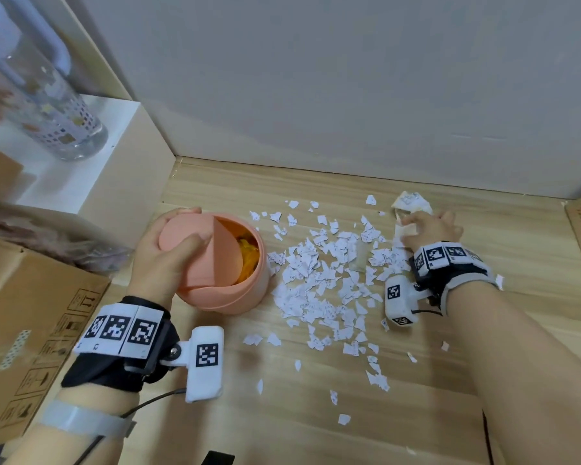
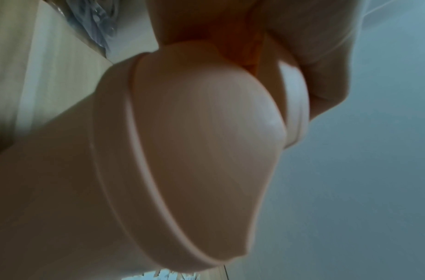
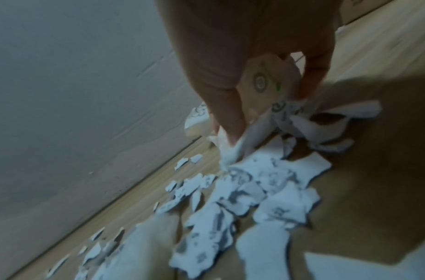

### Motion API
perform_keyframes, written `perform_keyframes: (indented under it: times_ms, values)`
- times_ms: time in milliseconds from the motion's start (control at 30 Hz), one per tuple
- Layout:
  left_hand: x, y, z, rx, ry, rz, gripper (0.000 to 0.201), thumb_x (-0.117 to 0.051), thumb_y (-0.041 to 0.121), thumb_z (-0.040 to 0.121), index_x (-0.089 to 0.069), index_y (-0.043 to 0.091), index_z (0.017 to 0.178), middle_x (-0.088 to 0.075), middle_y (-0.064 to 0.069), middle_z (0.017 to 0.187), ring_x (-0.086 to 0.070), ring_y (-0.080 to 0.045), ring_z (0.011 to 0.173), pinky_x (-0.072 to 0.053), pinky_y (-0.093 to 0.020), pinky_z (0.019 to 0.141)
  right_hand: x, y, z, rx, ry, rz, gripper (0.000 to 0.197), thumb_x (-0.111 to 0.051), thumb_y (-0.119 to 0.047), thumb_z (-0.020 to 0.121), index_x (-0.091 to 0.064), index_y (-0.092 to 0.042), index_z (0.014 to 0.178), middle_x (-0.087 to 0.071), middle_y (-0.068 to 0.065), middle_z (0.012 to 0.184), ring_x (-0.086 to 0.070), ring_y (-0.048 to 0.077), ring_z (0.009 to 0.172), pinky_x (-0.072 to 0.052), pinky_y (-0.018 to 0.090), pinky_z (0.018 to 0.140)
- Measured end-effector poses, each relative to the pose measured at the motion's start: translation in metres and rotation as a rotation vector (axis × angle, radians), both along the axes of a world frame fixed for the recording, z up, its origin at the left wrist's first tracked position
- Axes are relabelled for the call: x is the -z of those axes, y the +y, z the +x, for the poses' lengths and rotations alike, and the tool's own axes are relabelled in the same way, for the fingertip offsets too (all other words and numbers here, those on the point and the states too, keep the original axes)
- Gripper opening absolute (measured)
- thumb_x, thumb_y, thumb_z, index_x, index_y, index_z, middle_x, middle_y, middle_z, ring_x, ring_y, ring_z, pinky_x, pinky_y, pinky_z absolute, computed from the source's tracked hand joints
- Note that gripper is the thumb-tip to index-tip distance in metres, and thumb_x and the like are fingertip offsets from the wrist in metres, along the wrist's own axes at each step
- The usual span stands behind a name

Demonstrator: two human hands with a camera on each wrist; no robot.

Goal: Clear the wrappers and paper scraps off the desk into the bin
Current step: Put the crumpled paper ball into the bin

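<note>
while the left hand (image 1: 163, 250) curls round the swing lid of the pink bin (image 1: 245, 290) at nine o'clock, its flap stands tipped open. the right hand (image 1: 431, 229) at two o'clock pinches a crumpled wrapper (image 1: 411, 203), with paper scraps (image 1: 319, 283) strewn between bin and hand on the desk (image 1: 416, 414).

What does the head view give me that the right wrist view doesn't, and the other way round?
Only the head view shows the left hand holding the pink bin with its lid tipped open, plus the full spread of scraps beside it. Only the right wrist view shows the fingers pinching a printed wrapper up close. Both show the right hand, scraps and desk.
</note>
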State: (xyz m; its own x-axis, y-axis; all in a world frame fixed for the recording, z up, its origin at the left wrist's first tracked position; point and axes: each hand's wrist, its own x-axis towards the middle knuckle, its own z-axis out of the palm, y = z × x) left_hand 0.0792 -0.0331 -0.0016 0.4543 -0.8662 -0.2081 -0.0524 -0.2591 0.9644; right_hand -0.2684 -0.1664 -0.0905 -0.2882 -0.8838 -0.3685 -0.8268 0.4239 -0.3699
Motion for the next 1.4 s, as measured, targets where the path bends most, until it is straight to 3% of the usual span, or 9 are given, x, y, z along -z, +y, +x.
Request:
perform_keyframes:
  times_ms: [133, 300, 400, 500, 833, 967, 1133, 1267, 1400]
  values:
    - [0.000, 0.001, 0.000, 0.010, 0.022, 0.002, 0.050, -0.066, 0.042, 0.048, -0.062, 0.032, 0.096, -0.061, 0.004, 0.108, -0.054, -0.010, 0.089, -0.043, -0.028, 0.070, -0.014, 0.010, 0.012, 0.023, -0.009, -0.350, 0.022, -0.055, 0.003, 0.080, -0.064, -0.014, 0.089, -0.038, 0.012, 0.114, -0.041, 0.030, 0.108, -0.037, 0.028, 0.079]
    - [-0.002, 0.001, -0.002, 0.003, 0.037, -0.005, 0.031, -0.061, 0.026, 0.061, -0.061, 0.031, 0.091, -0.060, 0.013, 0.097, -0.053, -0.005, 0.083, -0.042, -0.024, 0.067, -0.030, 0.033, 0.056, 0.004, -0.304, -0.512, 0.018, -0.056, -0.009, 0.083, -0.063, -0.007, 0.100, -0.041, 0.000, 0.108, -0.040, -0.015, 0.097, -0.043, 0.011, 0.081]
    - [-0.002, 0.001, -0.002, 0.004, 0.044, 0.002, 0.034, -0.062, 0.027, 0.061, -0.061, 0.031, 0.094, -0.060, 0.014, 0.095, -0.053, -0.005, 0.084, -0.043, -0.025, 0.068, -0.013, 0.050, 0.075, -0.257, 0.004, -0.161, 0.046, -0.066, -0.028, 0.079, -0.052, -0.028, 0.122, -0.025, 0.011, 0.138, -0.025, 0.028, 0.128, -0.037, 0.042, 0.104]
    - [-0.003, 0.000, -0.001, 0.014, 0.045, 0.003, 0.036, -0.063, 0.027, 0.061, -0.060, 0.030, 0.097, -0.060, 0.013, 0.097, -0.054, -0.009, 0.087, -0.044, -0.026, 0.069, 0.003, 0.060, 0.081, -0.264, 0.077, 0.005, 0.075, -0.073, -0.038, 0.070, -0.034, -0.031, 0.134, -0.019, 0.014, 0.141, -0.021, 0.036, 0.127, -0.036, 0.046, 0.100]
    - [-0.002, 0.000, 0.002, 0.016, 0.042, -0.025, 0.042, -0.069, 0.025, 0.060, -0.060, 0.025, 0.101, -0.060, 0.016, 0.099, -0.054, -0.010, 0.094, -0.045, -0.023, 0.076, -0.005, 0.058, 0.079, -0.222, -0.002, -0.096, 0.043, -0.042, 0.001, 0.085, -0.062, -0.021, 0.115, -0.059, 0.019, 0.116, -0.056, 0.037, 0.102, -0.048, 0.037, 0.079]
    - [0.000, -0.002, 0.003, 0.016, -0.016, -0.045, 0.036, -0.066, 0.005, 0.079, -0.059, 0.013, 0.113, -0.058, 0.009, 0.102, -0.052, -0.003, 0.088, -0.042, -0.003, 0.065, -0.041, 0.062, 0.087, -0.101, -0.328, -0.274, 0.030, -0.052, -0.002, 0.083, -0.067, -0.015, 0.106, -0.069, 0.015, 0.105, -0.060, 0.023, 0.080, -0.046, 0.026, 0.069]
    - [-0.002, 0.001, 0.003, 0.039, -0.032, -0.027, 0.038, -0.067, 0.008, 0.078, -0.060, 0.010, 0.116, -0.058, -0.001, 0.110, -0.051, -0.014, 0.094, -0.043, -0.008, 0.062, -0.114, 0.084, 0.122, -0.326, -0.797, -0.135, 0.032, -0.060, 0.004, 0.080, -0.062, -0.023, 0.096, -0.062, -0.003, 0.091, -0.053, -0.002, 0.046, -0.041, 0.013, 0.039]
    - [-0.004, 0.008, 0.003, 0.053, -0.014, -0.009, 0.036, -0.066, 0.008, 0.078, -0.060, 0.014, 0.114, -0.057, -0.003, 0.109, -0.051, -0.007, 0.085, -0.041, -0.016, 0.063, -0.144, 0.093, 0.154, -0.666, -0.634, 0.109, 0.037, -0.062, -0.001, 0.080, -0.050, -0.021, 0.108, -0.048, -0.009, 0.099, -0.048, 0.002, 0.046, -0.044, 0.015, 0.040]
    - [-0.003, 0.018, 0.005, 0.072, -0.031, -0.030, 0.036, -0.066, 0.005, 0.078, -0.061, 0.013, 0.113, -0.057, -0.002, 0.106, -0.050, -0.002, 0.084, -0.038, 0.001, 0.058, -0.146, 0.094, 0.178, -0.660, -0.385, 0.315, 0.035, -0.061, -0.016, 0.084, -0.042, -0.018, 0.113, -0.043, -0.001, 0.066, -0.043, 0.008, 0.037, -0.037, 0.018, 0.035]
